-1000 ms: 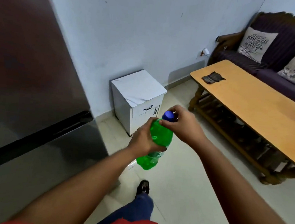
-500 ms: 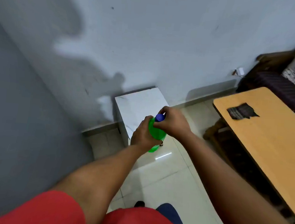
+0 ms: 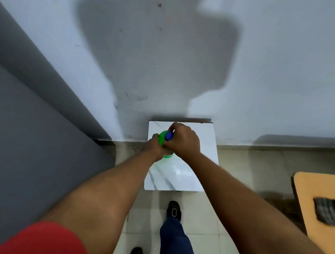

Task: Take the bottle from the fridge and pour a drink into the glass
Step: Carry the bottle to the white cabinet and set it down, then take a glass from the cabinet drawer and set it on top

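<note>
Gripping the green bottle [image 3: 162,138] above the small white cabinet [image 3: 194,182], the left hand [image 3: 155,148] clasps its body while the right hand [image 3: 183,141] fingers pinch the blue cap [image 3: 169,135]; squeezing could spurt drink once loosened.

Pale blue-grey wall [image 3: 279,65], scuffed with small dark marks and bearing a large, soft-edged shadow [image 3: 155,50]. Dark grey fridge side [image 3: 30,135] filled the left of the view. Small white marble-patterned cabinet [image 3: 178,180] stood against the wall. Cream tiled floor [image 3: 239,173], glossy. Wooden coffee table [image 3: 319,190] at the right edge, with a dark cloth [image 3: 329,212] on it.
</note>
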